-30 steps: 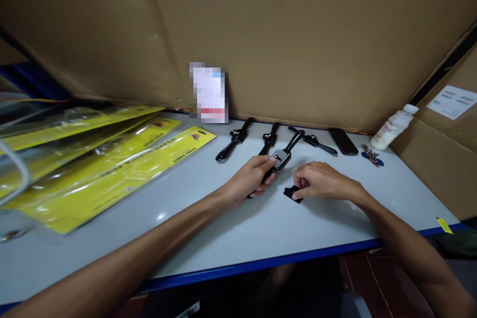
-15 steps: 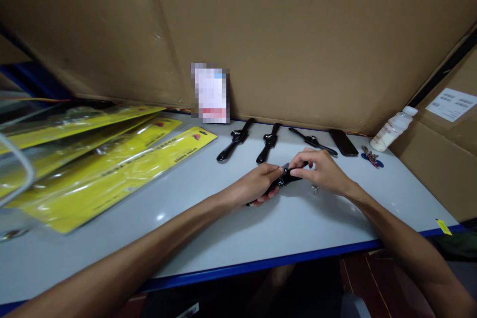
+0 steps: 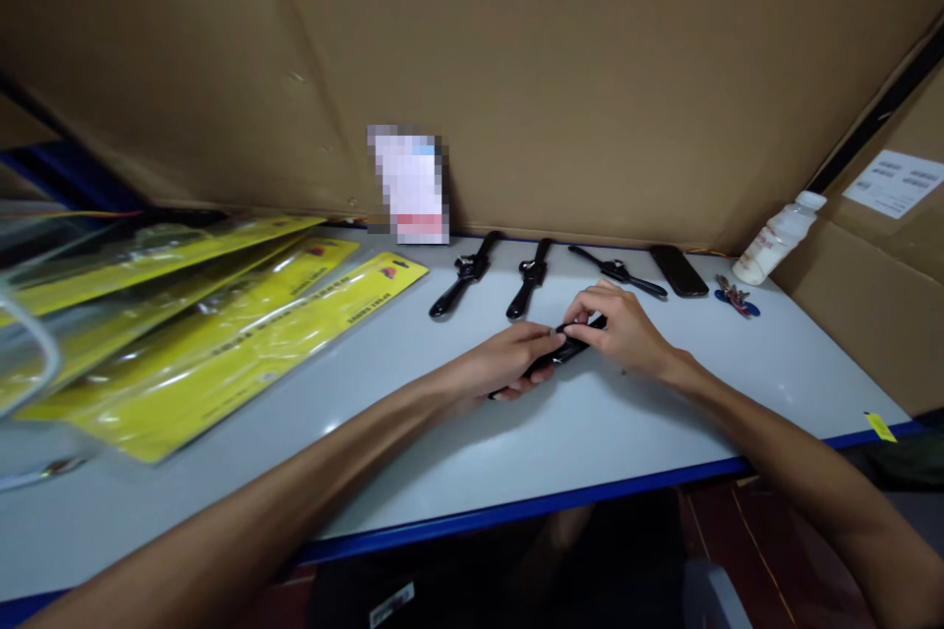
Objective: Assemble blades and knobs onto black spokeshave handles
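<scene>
My left hand (image 3: 516,359) is closed around one handle of a black spokeshave (image 3: 567,351), held tilted just above the table. At the tool's middle, the thumb and fingertips of my right hand (image 3: 612,324) pinch together; any small part between them is hidden. The far handle is partly covered by my right fingers. Beyond my hands lie more black spokeshaves: one at the left (image 3: 464,275), one in the middle (image 3: 529,277) and one turned crosswise at the right (image 3: 618,271).
Yellow blister packs (image 3: 243,354) are spread over the table's left side. A blurred card (image 3: 413,187) leans on the cardboard wall (image 3: 553,69). Along the back right are a phone (image 3: 679,271), keys (image 3: 736,297) and a plastic bottle (image 3: 778,241). A blue edge (image 3: 531,516) runs along the front.
My right fingers have shifted slightly left onto the spokeshave's middle, and the grey plate edge seen there earlier is now mostly covered. My left hand keeps its hold. The view has shifted slightly.
</scene>
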